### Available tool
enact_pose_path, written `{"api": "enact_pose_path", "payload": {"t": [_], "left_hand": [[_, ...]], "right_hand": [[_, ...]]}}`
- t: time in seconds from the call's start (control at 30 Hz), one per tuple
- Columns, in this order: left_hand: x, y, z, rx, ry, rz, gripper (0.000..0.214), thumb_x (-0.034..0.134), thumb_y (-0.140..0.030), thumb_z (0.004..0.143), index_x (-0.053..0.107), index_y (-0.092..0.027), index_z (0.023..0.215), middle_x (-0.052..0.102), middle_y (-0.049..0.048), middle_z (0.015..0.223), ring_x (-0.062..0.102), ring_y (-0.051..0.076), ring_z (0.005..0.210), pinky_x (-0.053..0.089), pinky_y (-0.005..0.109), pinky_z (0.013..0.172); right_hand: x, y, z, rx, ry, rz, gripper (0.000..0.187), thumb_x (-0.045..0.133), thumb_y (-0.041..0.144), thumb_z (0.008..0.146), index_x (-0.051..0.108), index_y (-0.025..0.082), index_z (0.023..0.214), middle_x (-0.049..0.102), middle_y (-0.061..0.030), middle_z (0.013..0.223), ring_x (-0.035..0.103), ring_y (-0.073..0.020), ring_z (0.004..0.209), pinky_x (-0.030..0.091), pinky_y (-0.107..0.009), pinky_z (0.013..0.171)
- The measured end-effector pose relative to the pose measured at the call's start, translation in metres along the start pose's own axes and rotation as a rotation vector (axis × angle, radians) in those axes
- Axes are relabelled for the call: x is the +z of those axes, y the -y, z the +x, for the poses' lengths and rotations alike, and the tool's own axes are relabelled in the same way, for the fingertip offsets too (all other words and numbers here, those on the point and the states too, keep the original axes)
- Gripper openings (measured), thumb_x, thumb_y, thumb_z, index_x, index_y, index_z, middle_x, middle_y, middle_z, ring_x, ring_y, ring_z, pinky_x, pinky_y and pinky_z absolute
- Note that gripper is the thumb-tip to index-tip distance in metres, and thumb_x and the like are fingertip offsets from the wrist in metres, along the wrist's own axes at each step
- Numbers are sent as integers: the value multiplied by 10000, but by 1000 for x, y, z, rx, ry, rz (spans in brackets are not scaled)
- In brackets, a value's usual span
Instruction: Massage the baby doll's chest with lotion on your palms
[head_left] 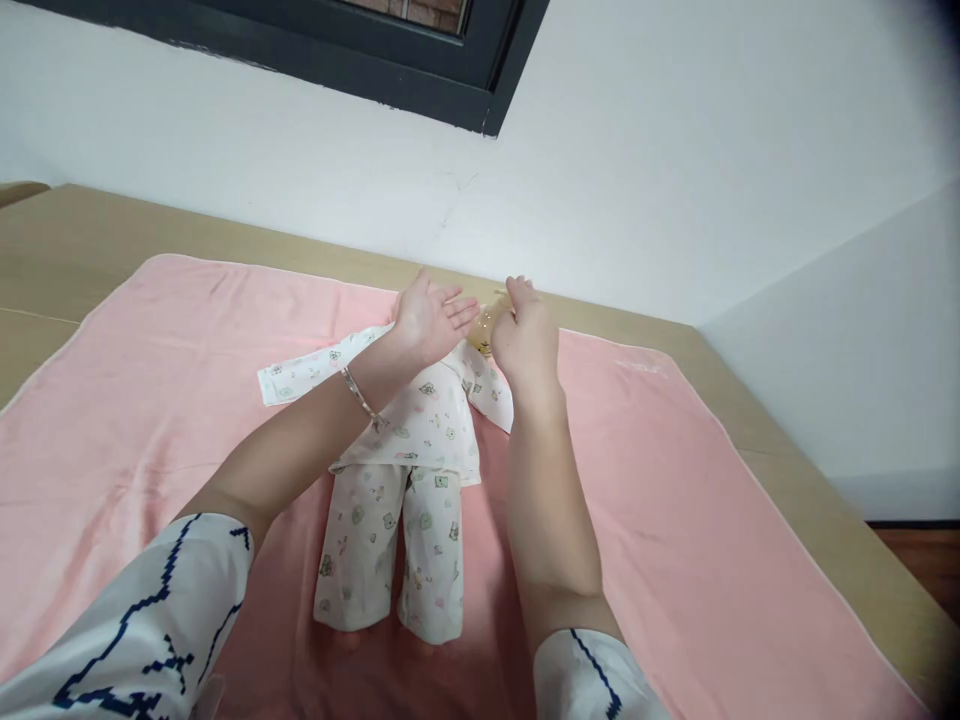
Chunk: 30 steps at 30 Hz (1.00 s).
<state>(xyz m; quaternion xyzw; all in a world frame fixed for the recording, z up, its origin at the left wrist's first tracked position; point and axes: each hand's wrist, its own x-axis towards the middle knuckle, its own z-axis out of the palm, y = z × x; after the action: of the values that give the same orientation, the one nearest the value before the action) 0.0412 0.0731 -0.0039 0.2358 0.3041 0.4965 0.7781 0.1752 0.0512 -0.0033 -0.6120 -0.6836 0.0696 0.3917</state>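
A doll in white printed pyjamas (420, 440) lies on its back on a pink towel (150, 400), legs towards me. My left hand (431, 315) hovers flat over the doll's upper chest, fingers stretched out and open, with a thin bracelet on the wrist. My right hand (525, 335) is curled at the doll's head (484, 325), which shows only as a small pale yellowish patch between my hands. The doll's left sleeve (300, 375) lies spread out to the side.
The towel covers a light wooden tabletop (60, 240) that runs up to a white wall (637, 180). A dark window frame (420, 60) sits above. The table's right edge drops to a wooden floor (922, 560).
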Motion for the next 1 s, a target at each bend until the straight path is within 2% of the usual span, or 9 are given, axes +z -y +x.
{"api": "enact_pose_path", "payload": {"t": [0.13,0.27,0.33,0.4,0.47,0.6,0.7,0.8,1.0], "left_hand": [[12,-14,17,-74,13,-170,754,179,-558,981,243,-40,1524,403,208,1531,418,252,1432,414,329,1141],[20,-16,24,-169,12,-194,735,249,-546,978,253,-59,1528,437,214,1503,435,278,1419,437,373,1127],[21,-14,25,-165,-22,-206,699,279,-511,983,265,-74,1528,419,201,1522,420,267,1430,399,366,1157],[18,-11,27,-141,-73,-228,678,306,-472,986,268,-65,1526,380,195,1550,382,254,1453,348,346,1190],[13,-8,30,-129,-78,-268,680,295,-455,992,255,-35,1525,348,203,1566,352,254,1468,316,337,1206],[7,-8,38,-129,37,-346,701,243,-500,995,243,-50,1532,386,197,1547,362,242,1464,351,345,1190],[8,-9,41,-114,85,-330,715,250,-534,982,260,-75,1531,423,183,1524,387,236,1452,401,343,1160],[12,-9,39,-90,76,-284,734,284,-561,959,289,-88,1520,426,175,1523,415,238,1436,427,331,1141],[10,-7,13,-51,-4,-197,654,290,-483,963,306,-127,1511,452,156,1510,479,227,1391,460,340,1113]], "right_hand": [[8,-1,0,-86,89,-155,518,337,68,815,614,93,1252,643,-177,1274,517,-312,1305,315,-581,1154],[15,0,0,-68,-3,-183,508,355,90,834,566,106,1296,651,-182,1185,567,-304,1172,483,-509,993],[18,-5,3,-60,-60,-151,545,347,92,843,506,107,1365,626,-181,1218,571,-278,1162,499,-468,979],[21,-12,6,-58,-132,-143,574,334,81,838,479,108,1393,596,-177,1269,560,-254,1196,477,-453,1022],[26,-19,9,-63,-154,-185,575,335,71,826,496,86,1378,553,-189,1356,503,-265,1298,400,-490,1108],[36,-25,11,-108,-16,-312,591,368,77,822,453,-10,1400,417,-237,1515,319,-329,1462,193,-567,1214],[44,-24,8,-100,-28,-323,608,387,93,826,415,-1,1427,417,-225,1522,314,-319,1468,206,-556,1215],[48,-23,5,-73,-73,-321,605,390,105,831,413,44,1433,404,-205,1537,301,-305,1476,237,-548,1204],[47,-22,2,-42,-67,-357,609,402,119,835,410,90,1443,382,-199,1551,277,-309,1481,228,-579,1183]]}}
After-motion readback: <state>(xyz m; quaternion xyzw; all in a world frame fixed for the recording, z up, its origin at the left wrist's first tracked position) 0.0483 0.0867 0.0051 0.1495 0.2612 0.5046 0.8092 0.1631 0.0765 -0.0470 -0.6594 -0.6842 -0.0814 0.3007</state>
